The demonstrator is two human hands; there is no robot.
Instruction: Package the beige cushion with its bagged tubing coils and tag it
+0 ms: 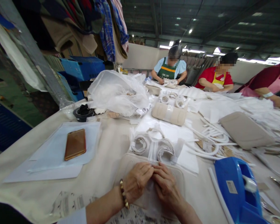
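Note:
A beige padded bag (179,180) lies flat at the near middle of the table. My left hand (138,179), with a beaded bracelet on its wrist, rests on it with curled fingers. Against its fingertips lie those of my right hand (164,183), bent and pressed down on the bag's upper part. Translucent white wrapping (151,196) shows between and below the hands; whatever the fingertips pinch is hidden. Just beyond the bag, two rolled, wrapped strap coils (141,144) (165,151) sit on white sheets.
A phone (75,144) lies on papers at left. A blue tape dispenser (235,186) stands at right, beside white tubes (220,194). Further back are a wrapped beige bag (169,113), a plastic heap (119,93) and another beige bag (246,129). Three people work across the table.

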